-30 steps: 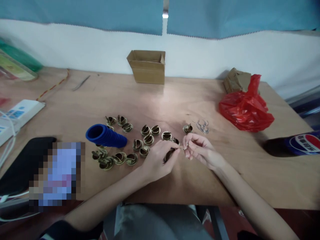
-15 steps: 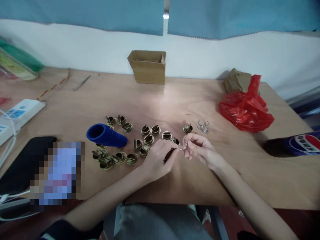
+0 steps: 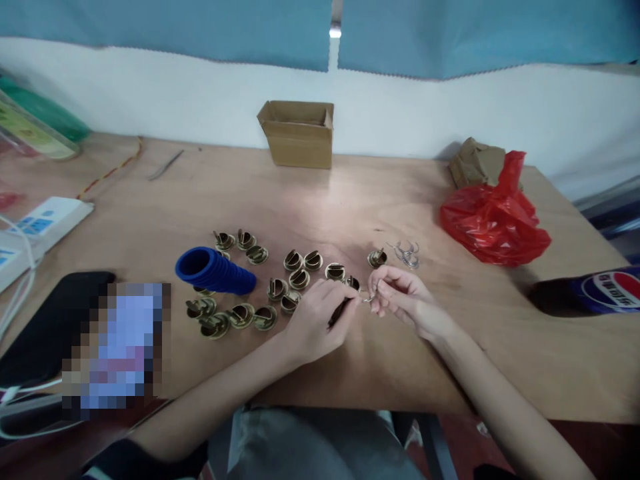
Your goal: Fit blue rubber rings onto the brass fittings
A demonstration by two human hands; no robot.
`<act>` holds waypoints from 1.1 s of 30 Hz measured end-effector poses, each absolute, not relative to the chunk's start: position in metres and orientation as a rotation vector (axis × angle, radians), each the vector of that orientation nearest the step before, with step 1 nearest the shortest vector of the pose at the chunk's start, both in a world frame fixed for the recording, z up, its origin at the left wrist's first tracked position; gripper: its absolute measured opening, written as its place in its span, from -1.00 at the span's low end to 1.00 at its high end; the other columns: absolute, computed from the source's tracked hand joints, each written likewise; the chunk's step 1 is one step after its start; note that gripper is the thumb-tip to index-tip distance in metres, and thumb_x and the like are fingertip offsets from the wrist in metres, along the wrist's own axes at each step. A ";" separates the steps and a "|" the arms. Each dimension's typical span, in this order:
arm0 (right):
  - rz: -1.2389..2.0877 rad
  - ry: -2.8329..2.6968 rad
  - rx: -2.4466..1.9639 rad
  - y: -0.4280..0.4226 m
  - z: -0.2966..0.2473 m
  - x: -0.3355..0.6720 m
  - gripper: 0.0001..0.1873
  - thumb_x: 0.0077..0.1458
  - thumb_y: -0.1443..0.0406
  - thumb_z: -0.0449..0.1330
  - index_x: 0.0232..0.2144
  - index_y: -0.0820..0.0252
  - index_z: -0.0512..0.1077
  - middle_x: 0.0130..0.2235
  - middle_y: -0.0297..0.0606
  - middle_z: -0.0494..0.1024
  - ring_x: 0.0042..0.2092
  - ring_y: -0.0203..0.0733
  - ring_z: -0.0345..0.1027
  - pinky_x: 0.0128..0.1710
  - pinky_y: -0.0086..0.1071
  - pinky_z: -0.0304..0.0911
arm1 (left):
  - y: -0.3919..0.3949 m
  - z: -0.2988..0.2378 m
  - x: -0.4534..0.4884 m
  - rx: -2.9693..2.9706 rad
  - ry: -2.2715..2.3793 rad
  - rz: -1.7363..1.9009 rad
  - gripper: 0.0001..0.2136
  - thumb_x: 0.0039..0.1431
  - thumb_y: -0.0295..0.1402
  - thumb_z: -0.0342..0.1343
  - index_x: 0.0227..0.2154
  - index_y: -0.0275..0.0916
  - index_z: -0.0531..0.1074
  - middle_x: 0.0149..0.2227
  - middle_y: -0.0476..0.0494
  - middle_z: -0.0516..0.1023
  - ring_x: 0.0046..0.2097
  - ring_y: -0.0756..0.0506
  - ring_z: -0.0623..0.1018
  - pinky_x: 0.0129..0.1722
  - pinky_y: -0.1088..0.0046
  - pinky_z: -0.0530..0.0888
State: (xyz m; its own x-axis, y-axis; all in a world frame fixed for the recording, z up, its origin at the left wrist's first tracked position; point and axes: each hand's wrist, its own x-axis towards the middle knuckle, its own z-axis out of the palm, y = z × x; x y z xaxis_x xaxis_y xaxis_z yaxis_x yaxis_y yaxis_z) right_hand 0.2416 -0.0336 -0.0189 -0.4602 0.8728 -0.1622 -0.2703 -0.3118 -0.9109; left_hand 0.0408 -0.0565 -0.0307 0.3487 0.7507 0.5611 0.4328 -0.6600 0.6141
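My left hand point(image 3: 320, 320) is closed in a pinch, thumb and forefinger meeting at one end of a small silvery curved wire piece point(image 3: 369, 299). Close by on the right, my right hand point(image 3: 403, 299) pinches the other end of it; the fingers cover most of its shape. A dark patch shows inside the left hand's curl, and I cannot tell what it is. Several brass-coloured round caps with raised tabs point(image 3: 299, 279) lie left of and behind the hands. Beyond the right hand rests a single cap point(image 3: 377, 258), beside a small heap of thin silvery curved wires point(image 3: 407, 254).
A blue ribbed tube point(image 3: 215, 270) leans among the caps. At the back stands a cardboard box point(image 3: 300, 143). On the right are a red plastic bag point(image 3: 493, 223) and a cola bottle point(image 3: 585, 293); on the left, a black phone-like slab point(image 3: 55, 327) and a white power strip point(image 3: 47, 227).
The hands stay almost in place, with slight movement of the right fingers; a little more of the silvery wire piece shows between them. The whole view has shifted slightly.
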 end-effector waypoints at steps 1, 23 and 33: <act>1.860 -1.122 -0.876 -0.034 -0.019 0.242 -0.79 0.17 0.19 0.36 -0.36 0.20 0.48 -0.39 -0.36 0.49 -0.44 -0.40 0.41 -0.46 -0.52 0.36 | -0.056 -0.031 0.041 2.259 1.045 1.226 -0.90 0.35 -0.48 0.02 -0.28 -0.22 0.40 -0.34 -0.07 0.59 -0.30 -0.05 0.55 -0.29 0.39 0.41; 1.775 -1.125 -0.929 -0.033 -0.015 0.244 -0.77 0.22 0.22 0.32 -0.23 0.08 0.31 -0.37 -0.45 0.48 -0.48 -0.42 0.44 -0.50 -0.56 0.34 | -0.052 -0.022 0.039 1.673 1.054 1.165 -0.82 0.37 -0.37 0.01 -0.38 -0.21 0.38 -0.48 0.04 0.39 -0.45 0.04 0.38 -0.44 0.51 0.34; 1.987 -1.045 -0.994 -0.033 -0.017 0.242 -0.76 0.21 0.13 0.30 -0.24 0.15 0.42 -0.48 -0.47 0.36 -0.58 -0.46 0.23 -0.65 -0.58 0.14 | -0.052 -0.025 0.039 1.644 1.045 1.154 -0.83 0.38 -0.36 0.01 -0.36 -0.21 0.38 -0.46 0.06 0.39 -0.43 0.05 0.37 -0.39 0.50 0.32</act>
